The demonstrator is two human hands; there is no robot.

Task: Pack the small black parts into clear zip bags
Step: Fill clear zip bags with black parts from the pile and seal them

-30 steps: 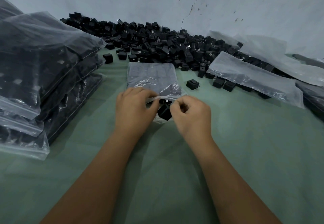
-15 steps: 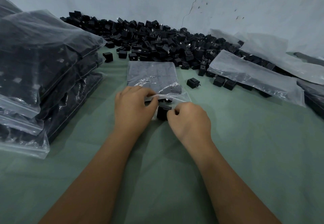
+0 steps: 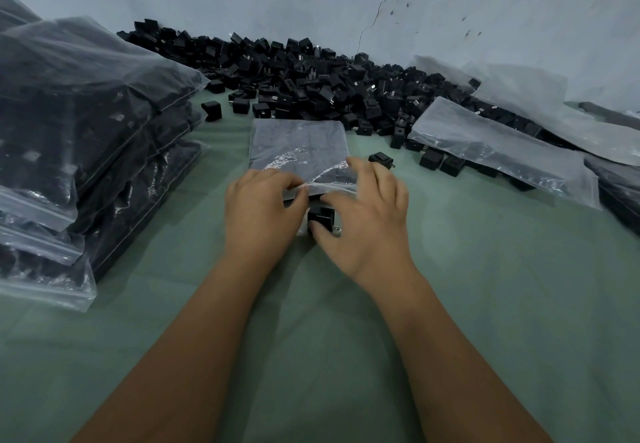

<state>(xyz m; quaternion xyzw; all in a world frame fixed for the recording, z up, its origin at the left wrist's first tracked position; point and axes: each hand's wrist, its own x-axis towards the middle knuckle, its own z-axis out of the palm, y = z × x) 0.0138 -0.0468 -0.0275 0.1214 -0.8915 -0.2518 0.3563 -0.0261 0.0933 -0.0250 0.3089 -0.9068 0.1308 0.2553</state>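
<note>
Pale grey plaster wall (image 3: 485, 9) behind, cracked and pitted; dull green cloth-covered work surface (image 3: 485, 304) below. Along the wall's foot, a long heap of small black boxy plastic parts (image 3: 304, 75), some showing metal prongs. At far left, a tall stack of filled clear zip bags (image 3: 76, 130), dark with packed parts. At right, flat empty clear plastic bags (image 3: 498, 151) draped over the heap's edge. One stray black part (image 3: 381, 159) lying just beside the right fingertips.

At centre, a clear rectangular zip bag already packed with dark parts (image 3: 298, 148), lying flat, long axis running away from the body, mouth at the near end. Left hand (image 3: 258, 212) pinching the near lip of that mouth between thumb and curled fingers, lifting the film slightly. Right hand (image 3: 367, 214) spread, fingers relaxed and extended over the bag's near right corner, thumb touching a single small black cube-shaped part with a metal prong (image 3: 322, 218). No closed grasp by the right hand visible; somewhat blurred.

That single part sitting right at the bag's opening, between the two hands, just nearer the body than the lip. Whether partly under the film, hard to say. Direction into the bag: straight away from the body, along the bag's long axis. Right thumb behind the part, so seemingly best placed for a forward push, with the left holding the mouth open. Probable risk: lip sagging and blocking the part.
</note>
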